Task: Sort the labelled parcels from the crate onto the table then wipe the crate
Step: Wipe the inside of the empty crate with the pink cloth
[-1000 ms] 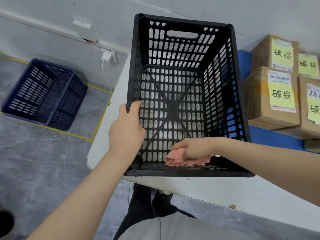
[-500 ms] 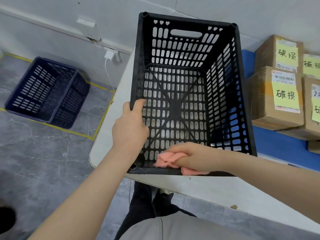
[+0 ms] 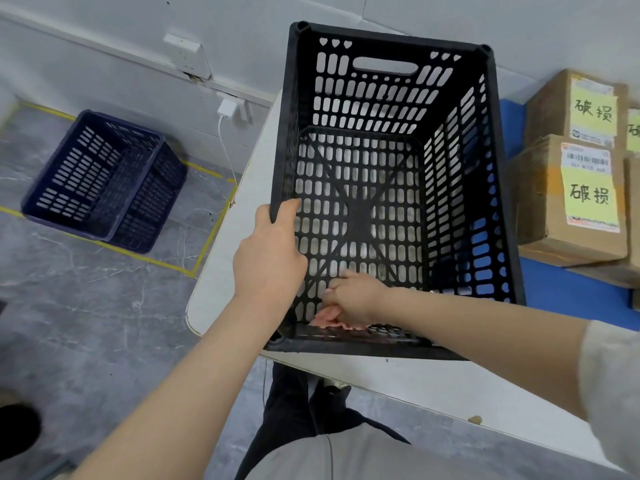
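Standing near a blue crate (image 3: pixel 100 181) on the floor at far left. Gripping the left rim of the black crate (image 3: pixel 381 81) with the left hand (image 3: pixel 268 258), fingers curled over the edge. Clutching a pink cloth (image 3: pixel 325 318) in the right hand (image 3: pixel 356 299), pressing it low inside the crate by the near wall. Resting the crate on the white bench (image 3: pixel 415 382), with labelled parcels (image 3: pixel 568 192) stacked at right.

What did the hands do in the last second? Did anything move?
The right hand slid the pink cloth leftward along the near end of the black crate, toward the corner by the left hand. Nothing was picked up or let go. The left hand still grips the crate's left rim; the crate and the cardboard boxes stayed put.
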